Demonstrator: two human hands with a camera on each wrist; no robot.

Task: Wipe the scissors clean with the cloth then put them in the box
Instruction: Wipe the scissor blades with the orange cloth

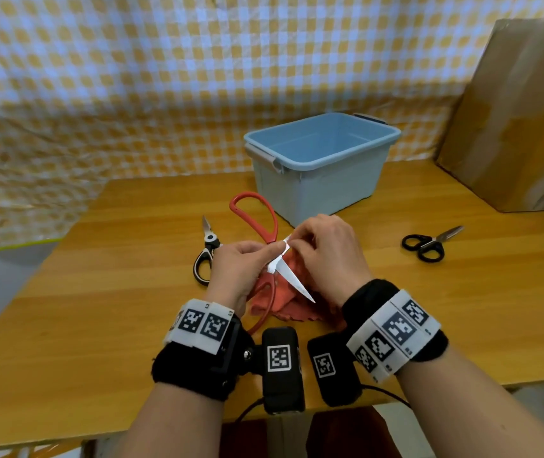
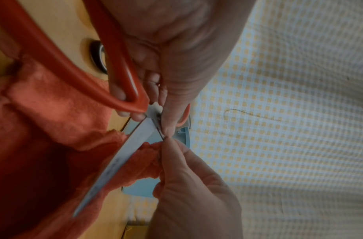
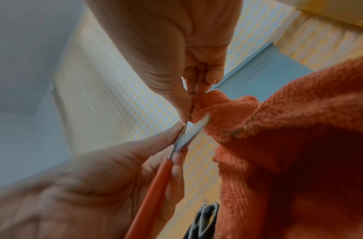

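Note:
Large red-handled scissors [image 1: 265,223] are held open above the table. My left hand [image 1: 272,252] pinches them at the pivot; in the left wrist view its fingers [image 2: 168,103] curl round the red handle [image 2: 115,64]. My right hand [image 1: 293,242] pinches the orange cloth [image 1: 283,300] around one blade close to the pivot, with its fingers [image 3: 199,84] bunching the cloth [image 3: 278,129]. The other blade [image 1: 293,279] points bare toward me over the cloth. The empty blue box [image 1: 320,160] stands just behind the hands.
Black-and-white kitchen shears [image 1: 206,256] lie left of my left hand. Small black scissors [image 1: 429,244] lie on the wooden table [image 1: 98,292] at the right. A big cardboard box [image 1: 512,110] stands at the back right. A checked sheet hangs behind.

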